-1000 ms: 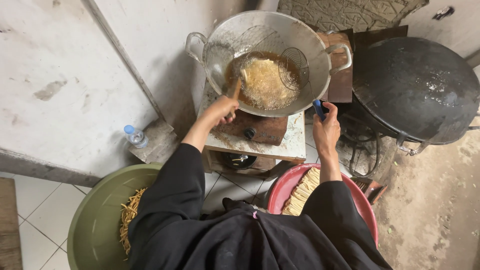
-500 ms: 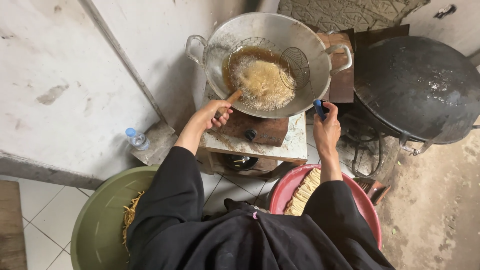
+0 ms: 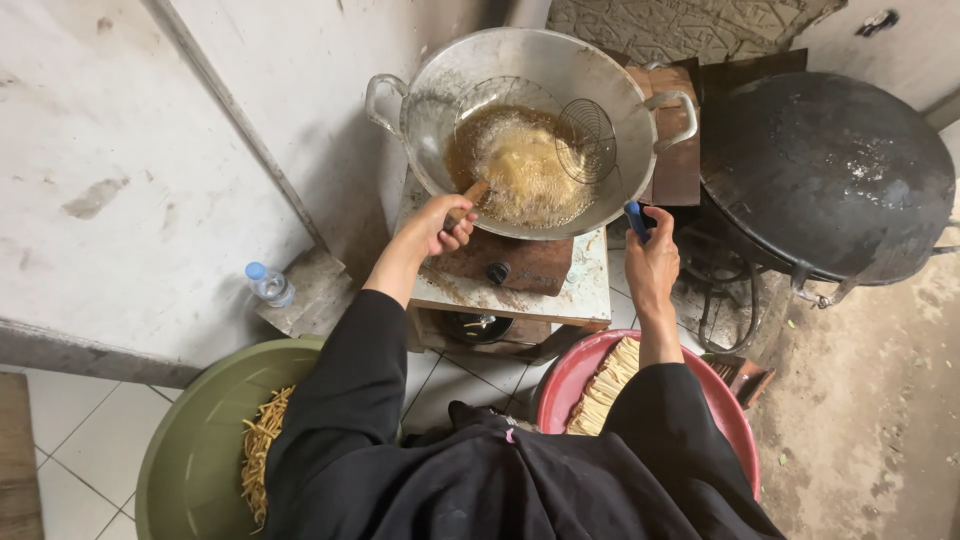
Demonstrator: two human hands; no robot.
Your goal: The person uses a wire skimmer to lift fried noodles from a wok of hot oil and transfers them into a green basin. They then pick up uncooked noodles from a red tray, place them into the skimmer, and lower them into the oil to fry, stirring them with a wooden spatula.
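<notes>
Frying under way: in the wok (image 3: 440, 110), strips (image 3: 525, 165) bubble in oil. Left hand (image 3: 440, 222) grips a wooden handle (image 3: 470, 195); right hand (image 3: 650, 262) grips the blue-handled skimmer (image 3: 586, 127). Beside the wok's stove, pale strips (image 3: 600, 385) wait in a red basin (image 3: 735, 420).

Soft, even daylight fills the scene, bright on the pale wall (image 3: 120, 150) and floor tiles (image 3: 70, 440), with no hard shadows, only dim patches under the stove (image 3: 520, 270) and beneath the black wok (image 3: 830, 170). The steel wok (image 3: 530, 70) carries mild glare on its rim and the bubbling oil (image 3: 520, 165) glints faintly. Focus is sharp at the centre, the dark sleeves lose detail, and straight lines bow slightly toward the edges from the wide lens.
</notes>
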